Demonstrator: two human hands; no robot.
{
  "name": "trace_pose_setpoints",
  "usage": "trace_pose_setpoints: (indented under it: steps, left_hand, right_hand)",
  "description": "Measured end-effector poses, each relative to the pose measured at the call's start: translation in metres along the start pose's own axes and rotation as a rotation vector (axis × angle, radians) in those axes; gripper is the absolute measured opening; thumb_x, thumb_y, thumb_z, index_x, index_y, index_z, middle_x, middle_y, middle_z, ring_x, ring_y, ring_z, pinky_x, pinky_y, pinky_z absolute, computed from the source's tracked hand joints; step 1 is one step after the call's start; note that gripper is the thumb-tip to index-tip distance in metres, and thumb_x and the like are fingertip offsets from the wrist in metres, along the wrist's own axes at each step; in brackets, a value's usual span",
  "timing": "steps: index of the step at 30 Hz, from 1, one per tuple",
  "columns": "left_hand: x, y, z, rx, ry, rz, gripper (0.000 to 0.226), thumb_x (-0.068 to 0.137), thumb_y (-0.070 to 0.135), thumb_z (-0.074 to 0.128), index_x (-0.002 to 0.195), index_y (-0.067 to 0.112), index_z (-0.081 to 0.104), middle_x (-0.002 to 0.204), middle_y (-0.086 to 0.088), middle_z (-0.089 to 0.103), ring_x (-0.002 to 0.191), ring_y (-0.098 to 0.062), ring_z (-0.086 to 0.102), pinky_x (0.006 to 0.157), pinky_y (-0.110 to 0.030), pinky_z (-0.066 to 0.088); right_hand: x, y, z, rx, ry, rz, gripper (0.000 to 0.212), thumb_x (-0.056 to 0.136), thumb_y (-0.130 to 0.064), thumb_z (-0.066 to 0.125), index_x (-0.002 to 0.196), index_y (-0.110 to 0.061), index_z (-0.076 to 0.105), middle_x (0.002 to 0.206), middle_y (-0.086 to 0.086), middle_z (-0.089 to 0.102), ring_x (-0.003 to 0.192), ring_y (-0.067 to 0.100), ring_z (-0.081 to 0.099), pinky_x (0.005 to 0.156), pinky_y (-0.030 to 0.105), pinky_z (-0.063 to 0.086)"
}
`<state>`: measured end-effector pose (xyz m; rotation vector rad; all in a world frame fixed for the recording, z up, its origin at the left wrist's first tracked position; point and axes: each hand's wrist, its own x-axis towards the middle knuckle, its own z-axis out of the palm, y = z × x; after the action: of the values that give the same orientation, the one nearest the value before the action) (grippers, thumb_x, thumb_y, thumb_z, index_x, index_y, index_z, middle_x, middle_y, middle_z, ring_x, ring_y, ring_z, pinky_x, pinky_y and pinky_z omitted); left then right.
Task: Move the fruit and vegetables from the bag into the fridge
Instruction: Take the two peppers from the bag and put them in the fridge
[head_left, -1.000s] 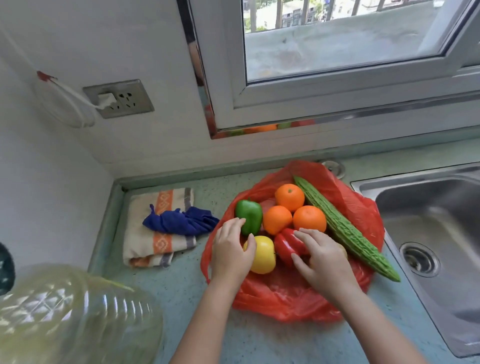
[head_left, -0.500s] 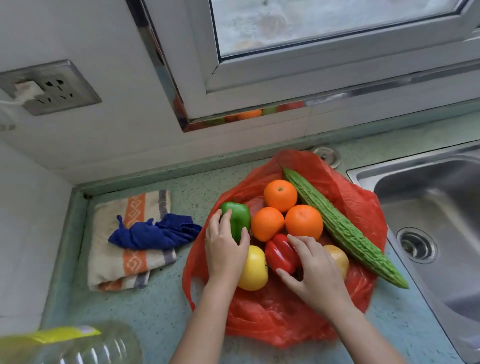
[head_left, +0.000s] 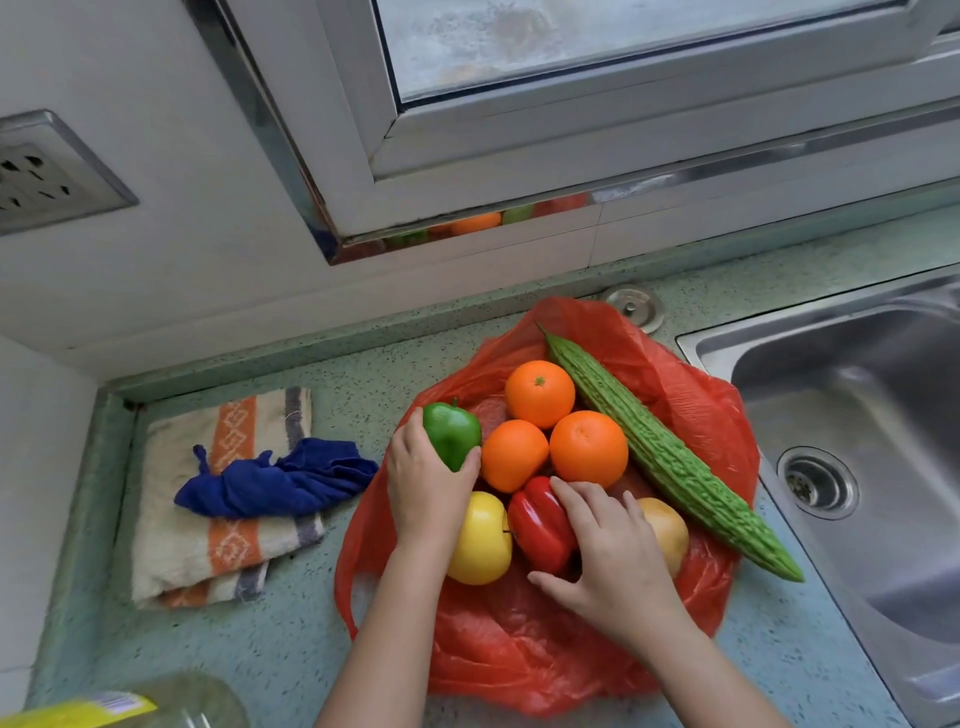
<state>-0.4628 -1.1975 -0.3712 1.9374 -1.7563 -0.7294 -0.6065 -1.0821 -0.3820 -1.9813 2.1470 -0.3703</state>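
Note:
A red plastic bag (head_left: 691, 410) lies spread open on the counter with produce on it. My left hand (head_left: 423, 480) curls around a green pepper (head_left: 451, 434) at the bag's left edge. My right hand (head_left: 608, 551) wraps over a red pepper (head_left: 540, 525), thumb underneath. A yellow apple (head_left: 480, 540) lies between my wrists. Three oranges (head_left: 587, 449) cluster behind the peppers. A long bitter gourd (head_left: 670, 457) runs diagonally along the right side. A yellowish pear (head_left: 667, 530) is partly hidden behind my right hand. No fridge is in view.
A folded striped towel (head_left: 228, 545) with a blue cloth (head_left: 280, 478) on it lies left of the bag. A steel sink (head_left: 857, 441) is at the right. A clear plastic bottle (head_left: 171, 701) pokes in at the bottom left. Wall, socket (head_left: 36, 176) and window frame stand behind the counter.
My left hand slid from the yellow apple up onto the green pepper and closed around it. My right hand stayed on the red pepper and tightened. The camera moved closer and rightward.

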Motion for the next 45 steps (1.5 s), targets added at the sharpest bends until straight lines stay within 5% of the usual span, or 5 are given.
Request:
trace_pose_setpoints:
  steps: [8,18,32,39,45]
  left_hand:
    - [0.005,-0.003,-0.004,0.024,-0.067,-0.01,0.091,0.072,0.033,0.074,0.143,0.012,0.02,0.145,-0.012,0.031,0.133,-0.027,0.03,0.107,-0.038,0.027]
    - [0.003,-0.006,-0.005,0.018,-0.066,0.017,0.091,0.068,0.029,0.075,0.141,0.012,0.024,0.142,-0.011,0.036,0.129,-0.028,0.034,0.103,-0.039,0.032]
    - [-0.028,-0.004,-0.042,-0.357,0.034,0.047,0.077,0.07,0.015,0.076,0.136,0.016,0.035,0.136,-0.007,0.044,0.121,-0.022,0.045,0.093,-0.025,0.036]
    - [-0.088,0.025,-0.078,-0.567,-0.041,0.258,0.079,0.067,0.019,0.078,0.135,0.021,0.038,0.13,0.001,0.048,0.116,-0.016,0.05,0.097,-0.035,0.045]
    - [-0.124,0.041,-0.091,-0.655,-0.1,0.362,0.079,0.064,0.023,0.077,0.132,0.028,0.039,0.127,0.005,0.049,0.112,-0.008,0.052,0.09,-0.017,0.047]
  right_hand:
    - [0.001,-0.002,0.0,-0.017,-0.023,0.014,0.106,0.034,-0.055,0.083,0.125,-0.016,0.047,0.099,0.006,0.06,0.083,0.025,0.064,0.082,0.052,0.048]
    - [0.0,-0.007,-0.01,0.148,0.034,0.042,0.076,0.053,-0.05,0.064,0.119,-0.017,0.045,0.103,0.004,0.059,0.086,0.026,0.062,0.083,0.052,0.046]
    - [-0.014,-0.01,-0.053,0.382,0.151,0.071,0.076,0.06,-0.051,0.061,0.128,-0.022,0.041,0.111,-0.002,0.048,0.1,0.018,0.051,0.083,0.034,0.047]
    - [-0.039,-0.019,-0.09,0.483,0.244,0.059,0.075,0.06,-0.035,0.071,0.128,-0.029,0.04,0.109,-0.004,0.043,0.102,0.012,0.047,0.085,0.014,0.036]
    - [-0.078,-0.013,-0.124,0.527,0.358,0.11,0.079,0.056,-0.045,0.069,0.128,-0.024,0.043,0.112,-0.005,0.047,0.103,0.006,0.048,0.086,0.001,0.031]
